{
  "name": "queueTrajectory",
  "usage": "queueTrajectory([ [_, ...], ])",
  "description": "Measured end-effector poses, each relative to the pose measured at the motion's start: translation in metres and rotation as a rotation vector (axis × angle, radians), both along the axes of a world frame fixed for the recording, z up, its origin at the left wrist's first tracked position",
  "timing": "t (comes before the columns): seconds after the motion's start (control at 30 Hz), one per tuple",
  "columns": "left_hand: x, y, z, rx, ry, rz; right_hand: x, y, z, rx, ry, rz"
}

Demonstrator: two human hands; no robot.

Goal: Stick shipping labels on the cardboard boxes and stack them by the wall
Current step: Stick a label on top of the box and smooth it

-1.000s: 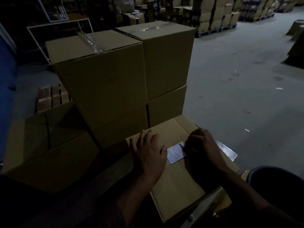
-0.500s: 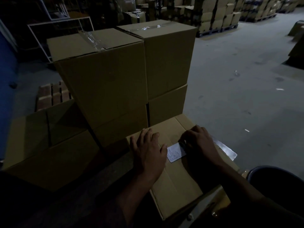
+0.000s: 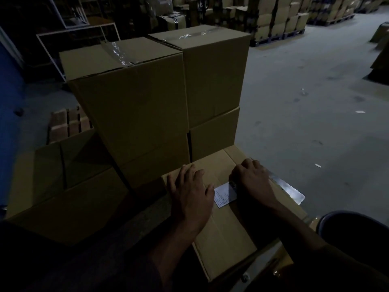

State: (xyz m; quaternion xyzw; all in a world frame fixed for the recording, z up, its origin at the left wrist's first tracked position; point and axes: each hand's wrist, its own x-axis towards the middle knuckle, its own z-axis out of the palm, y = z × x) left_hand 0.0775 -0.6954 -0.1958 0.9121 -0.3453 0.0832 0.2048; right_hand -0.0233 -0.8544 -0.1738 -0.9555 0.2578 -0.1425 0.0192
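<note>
A cardboard box (image 3: 223, 234) lies in front of me with a white shipping label (image 3: 224, 195) on its top. My left hand (image 3: 190, 194) rests flat on the box just left of the label, fingers spread. My right hand (image 3: 251, 179) lies on the label's right part with its fingers bent downward against the box, covering that end. Behind this box stand two stacks of taped cardboard boxes (image 3: 134, 102), the right stack (image 3: 212, 81) equally tall.
A shiny strip of backing or tape (image 3: 291, 190) lies at the box's right edge. Low boxes (image 3: 69, 186) sit at my left, a dark round bin (image 3: 357, 228) at lower right. Grey floor (image 3: 305, 112) stretches right; pallets of boxes (image 3: 280, 20) stand far back.
My right hand has slid away from me and to the right along the label. My left hand has stayed in place.
</note>
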Motion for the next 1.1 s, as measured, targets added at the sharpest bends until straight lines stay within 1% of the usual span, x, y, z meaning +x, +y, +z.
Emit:
queueTrajectory([
  [0.3,0.000,-0.001,0.000,-0.007,0.017,0.012,0.003,-0.002,0.008,0.043,0.065,-0.006],
  [0.4,0.001,-0.001,0.002,0.007,0.019,0.004,0.012,-0.014,0.010,0.117,0.147,0.012],
  [0.47,0.001,-0.001,0.003,0.007,0.024,0.001,0.013,-0.021,0.015,0.174,0.180,0.068],
  [0.57,0.000,-0.002,0.003,-0.001,0.035,0.004,-0.002,-0.025,0.019,0.282,0.096,0.185],
  [0.67,0.000,-0.004,0.001,-0.033,0.055,0.016,-0.027,-0.014,0.013,0.218,-0.007,0.250],
  [0.77,-0.001,-0.006,-0.001,-0.052,0.054,0.025,-0.032,-0.006,0.005,0.200,-0.058,0.212],
  [0.9,0.000,-0.006,-0.001,-0.019,0.066,0.027,-0.022,-0.007,0.003,0.198,-0.044,0.122],
  [1.0,0.000,-0.005,0.002,0.010,0.052,0.024,-0.012,-0.006,0.002,0.168,0.013,0.071],
  [1.1,0.000,-0.005,0.001,-0.006,0.049,0.020,-0.004,-0.007,0.003,0.146,0.090,0.012],
])
